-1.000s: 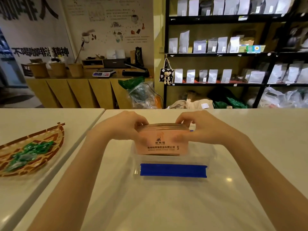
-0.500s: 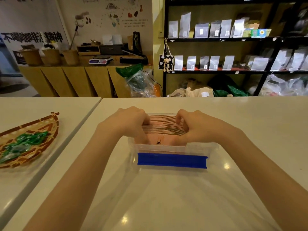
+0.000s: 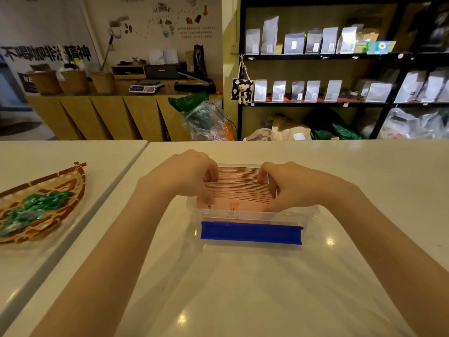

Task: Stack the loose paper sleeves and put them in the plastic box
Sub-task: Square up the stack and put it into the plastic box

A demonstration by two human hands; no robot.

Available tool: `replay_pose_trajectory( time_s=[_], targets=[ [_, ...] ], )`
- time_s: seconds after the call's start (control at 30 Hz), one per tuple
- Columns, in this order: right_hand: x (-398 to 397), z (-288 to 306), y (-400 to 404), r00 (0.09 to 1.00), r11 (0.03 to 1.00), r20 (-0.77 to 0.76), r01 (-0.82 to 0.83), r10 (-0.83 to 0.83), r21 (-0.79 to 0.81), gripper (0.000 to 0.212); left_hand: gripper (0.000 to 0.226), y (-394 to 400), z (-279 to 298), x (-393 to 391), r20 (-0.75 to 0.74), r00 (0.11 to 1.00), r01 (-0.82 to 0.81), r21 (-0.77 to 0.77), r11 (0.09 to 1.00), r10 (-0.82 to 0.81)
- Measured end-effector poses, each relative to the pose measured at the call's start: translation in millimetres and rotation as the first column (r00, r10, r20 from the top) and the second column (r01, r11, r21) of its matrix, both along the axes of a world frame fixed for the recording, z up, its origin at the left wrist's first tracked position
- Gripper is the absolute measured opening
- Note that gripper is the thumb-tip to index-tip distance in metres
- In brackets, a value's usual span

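A stack of brown paper sleeves (image 3: 237,188) stands on edge inside a clear plastic box (image 3: 312,212) with a blue clip (image 3: 251,232) on its near side. The box sits on the white table in front of me. My left hand (image 3: 184,176) grips the stack's left end, fingers curled over the top edges. At the right end my right hand (image 3: 289,184) holds it the same way. The sleeves' lower part shows through the box wall; printed marks are visible on the front sleeve.
A woven basket (image 3: 60,188) holding green wrapped items rests on the neighbouring white table at left, across a narrow gap. Behind the table stand black shelves (image 3: 315,55) of pouches, a wooden counter (image 3: 109,113) with a scale, and plastic bags on the floor.
Both hands have lowered the stack of sleeves from above the box down into it. The fingers have shifted to the top edges of the stack.
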State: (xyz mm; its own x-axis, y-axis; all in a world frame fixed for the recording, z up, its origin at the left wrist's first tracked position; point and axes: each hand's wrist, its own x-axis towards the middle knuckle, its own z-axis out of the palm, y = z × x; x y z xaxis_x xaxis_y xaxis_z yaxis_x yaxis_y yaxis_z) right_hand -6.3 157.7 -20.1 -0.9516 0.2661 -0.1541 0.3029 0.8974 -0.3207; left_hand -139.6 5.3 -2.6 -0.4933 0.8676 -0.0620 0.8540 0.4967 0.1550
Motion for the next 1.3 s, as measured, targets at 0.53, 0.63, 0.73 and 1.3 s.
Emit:
replay_pose_trajectory(
  time_s=[0.53, 0.63, 0.73, 1.3],
  targets=[
    [2.8, -0.1, -6.5, 0.998, 0.992, 0.052, 0.012, -0.019, 0.129, 0.028, 0.053, -2.5, -2.4, -6.8, -0.011, 0.991, -0.132, -0.129, 0.983, 0.132],
    [2.4, -2.2, -8.8, 0.999, 0.985, 0.004, 0.038, -0.039, 0.171, 0.032, 0.051, -0.5, -6.5, -3.0, -0.042, 0.993, -0.112, -0.133, 0.985, 0.107],
    [2.5, -3.5, -6.7, 0.998, 0.993, 0.018, 0.062, -0.064, 0.101, 0.035, 0.051, -0.4, -7.2, -0.6, -0.055, 0.993, -0.113, -0.149, 0.982, 0.106],
    [1.6, -7.6, -1.6, 0.997, 0.983, 0.057, 0.064, -0.055, -0.174, 0.027, 0.055, -0.6, 4.4, 17.5, -0.179, 0.978, -0.158, -0.278, 0.948, 0.110]
  ],
)
